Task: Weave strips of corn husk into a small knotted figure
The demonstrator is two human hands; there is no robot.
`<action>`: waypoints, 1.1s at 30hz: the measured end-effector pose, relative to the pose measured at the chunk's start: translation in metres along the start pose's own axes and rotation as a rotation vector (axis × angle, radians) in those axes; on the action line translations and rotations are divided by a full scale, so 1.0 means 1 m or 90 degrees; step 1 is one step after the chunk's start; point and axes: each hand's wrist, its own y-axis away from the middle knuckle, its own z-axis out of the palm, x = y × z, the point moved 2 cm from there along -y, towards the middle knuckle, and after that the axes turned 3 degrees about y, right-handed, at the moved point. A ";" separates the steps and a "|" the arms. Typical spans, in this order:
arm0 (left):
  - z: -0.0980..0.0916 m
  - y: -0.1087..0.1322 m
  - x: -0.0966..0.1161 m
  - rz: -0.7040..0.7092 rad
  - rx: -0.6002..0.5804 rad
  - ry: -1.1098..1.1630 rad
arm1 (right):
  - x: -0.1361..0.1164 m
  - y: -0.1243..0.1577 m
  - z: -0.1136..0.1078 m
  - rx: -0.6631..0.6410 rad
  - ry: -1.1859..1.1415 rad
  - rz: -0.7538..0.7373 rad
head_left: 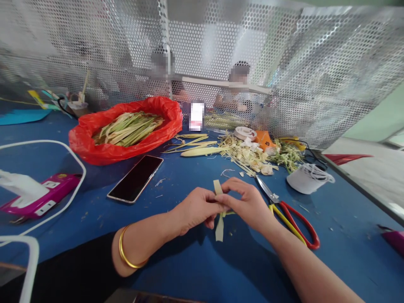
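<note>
My left hand (198,207) and my right hand (246,202) meet above the blue table (176,261), fingertips pressed together on a pale green leaf strip (219,229). One end of the strip sticks up above the fingers, and a wider, cut end hangs below them. A thin piece pokes out to the right under my right hand. Both hands have their fingers closed in a pinch; the fingertips partly hide the middle of the strip. Scissors (292,221) with a red and a yellow handle lie right of my right hand.
A red bag (91,147) of leaf strips stands back left, near a dark phone (135,179). Leaf scraps (249,155), tape (245,133) and a white cup (305,181) lie back right. At left are a purple power strip (53,195) and white cable. People sit behind the mesh (214,50).
</note>
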 end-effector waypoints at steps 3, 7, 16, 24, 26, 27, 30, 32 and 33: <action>0.002 0.000 -0.001 0.005 -0.020 -0.013 | -0.003 0.002 0.005 -0.008 -0.061 0.067; 0.003 0.000 -0.002 0.011 -0.052 0.006 | -0.002 0.004 0.008 0.085 -0.098 0.135; 0.004 0.003 -0.002 0.027 -0.085 -0.080 | -0.002 0.007 0.014 0.168 -0.124 0.140; 0.008 0.003 -0.001 0.015 -0.066 -0.046 | 0.001 0.000 0.011 0.123 -0.117 0.121; 0.006 0.002 0.001 0.028 -0.043 0.035 | 0.006 -0.005 0.000 0.124 -0.131 0.119; 0.005 0.001 0.002 0.031 -0.030 0.078 | 0.010 -0.007 -0.007 0.145 -0.143 0.129; -0.002 -0.001 0.005 0.026 0.011 0.170 | 0.018 -0.010 -0.024 0.239 -0.188 0.215; -0.005 -0.001 0.006 0.029 0.028 0.197 | 0.023 -0.009 -0.027 0.269 -0.224 0.288; -0.006 -0.001 0.007 0.034 0.033 0.206 | 0.024 -0.008 -0.025 0.257 -0.250 0.327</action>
